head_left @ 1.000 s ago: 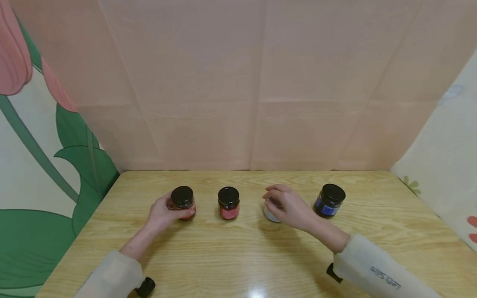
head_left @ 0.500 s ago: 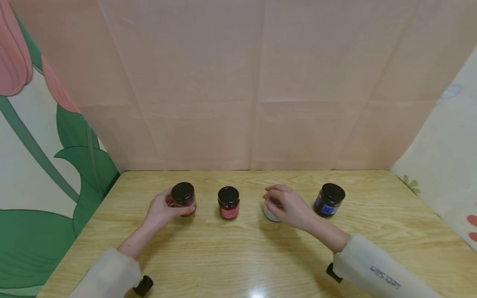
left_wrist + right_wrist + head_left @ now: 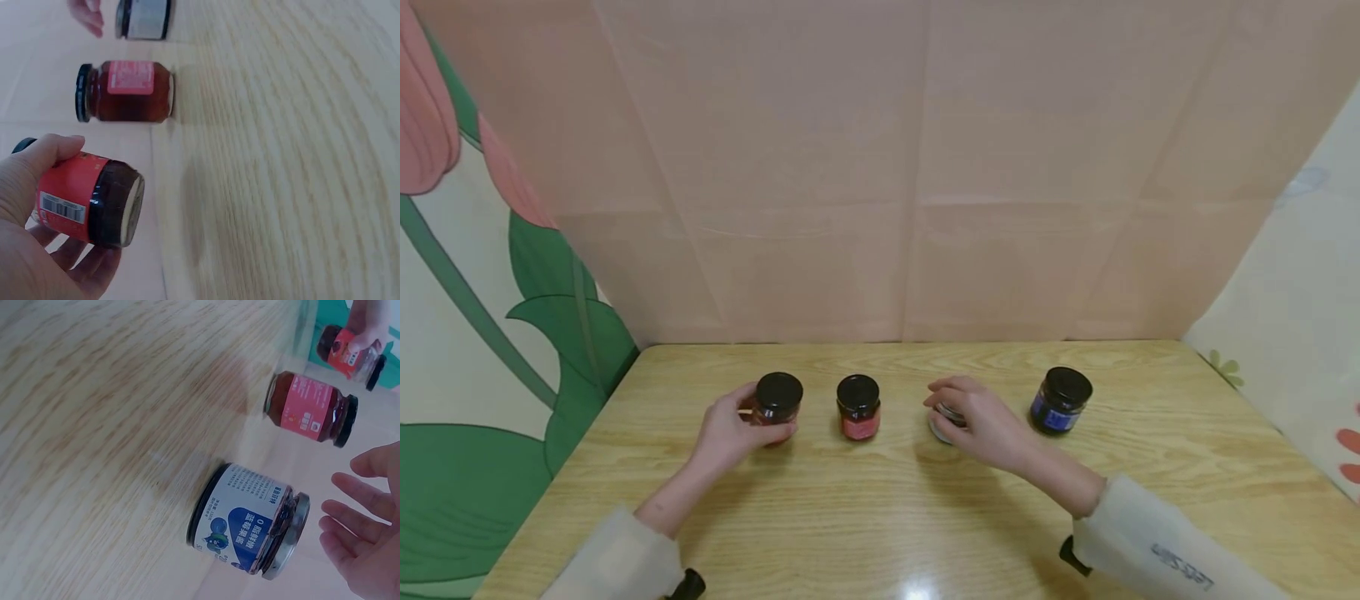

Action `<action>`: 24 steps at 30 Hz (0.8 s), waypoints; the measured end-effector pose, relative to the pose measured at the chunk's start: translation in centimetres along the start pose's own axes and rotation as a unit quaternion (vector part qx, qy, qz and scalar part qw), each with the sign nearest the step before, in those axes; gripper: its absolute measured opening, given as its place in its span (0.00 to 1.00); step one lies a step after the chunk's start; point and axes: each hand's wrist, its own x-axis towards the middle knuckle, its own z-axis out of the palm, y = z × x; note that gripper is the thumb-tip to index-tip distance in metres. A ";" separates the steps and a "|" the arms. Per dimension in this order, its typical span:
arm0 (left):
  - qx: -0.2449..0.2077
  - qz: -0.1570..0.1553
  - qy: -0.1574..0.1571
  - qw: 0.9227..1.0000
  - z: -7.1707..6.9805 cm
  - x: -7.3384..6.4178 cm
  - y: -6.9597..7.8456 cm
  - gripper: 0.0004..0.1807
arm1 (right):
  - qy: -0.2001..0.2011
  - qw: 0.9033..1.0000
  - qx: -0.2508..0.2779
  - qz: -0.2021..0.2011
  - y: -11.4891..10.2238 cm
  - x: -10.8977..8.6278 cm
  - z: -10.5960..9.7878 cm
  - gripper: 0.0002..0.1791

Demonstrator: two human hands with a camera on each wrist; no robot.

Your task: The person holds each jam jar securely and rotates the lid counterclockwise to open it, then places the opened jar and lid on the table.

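Note:
My left hand [image 3: 727, 433] grips a jam jar [image 3: 778, 392] with a black lid and a red label. In the left wrist view this jar [image 3: 72, 194] is tilted and raised off the table, its base showing and a shadow beneath. Thumb and fingers wrap its sides. My right hand [image 3: 988, 425] hovers by a blueberry jam jar [image 3: 244, 519] with a silver lid and a white-and-blue label. Its fingers are spread and loosely bent, apart from the lid in the right wrist view. The head view shows this hand covering most of that jar.
A pink-labelled jam jar [image 3: 859, 407] with a black lid stands between the two hands. Right of the right hand stands a dark jar [image 3: 1061, 400] with a blue label. The wooden table [image 3: 850, 517] meets a pinkish cloth backdrop [image 3: 820, 275] at its far edge.
My left hand has lifted the red-labelled jar and carried it slightly right, towards the pink-labelled jar. My right hand has stayed almost in place over the blueberry jam jar.

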 end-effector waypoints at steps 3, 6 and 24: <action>0.010 0.005 0.004 1.000 0.1 -0.3 0.2 0.35 | -0.003 1.000 0.005 0.006 -0.2 -0.1 -0.1 0.07; 0.017 0.010 0.002 1.000 0.2 -0.7 0.6 0.37 | -0.001 1.000 0.004 0.008 -0.2 -0.3 -0.1 0.08; 0.047 0.153 -0.013 0.987 2.2 -2.7 2.1 0.33 | 0.038 0.999 0.016 -0.029 -1.1 -0.5 0.0 0.08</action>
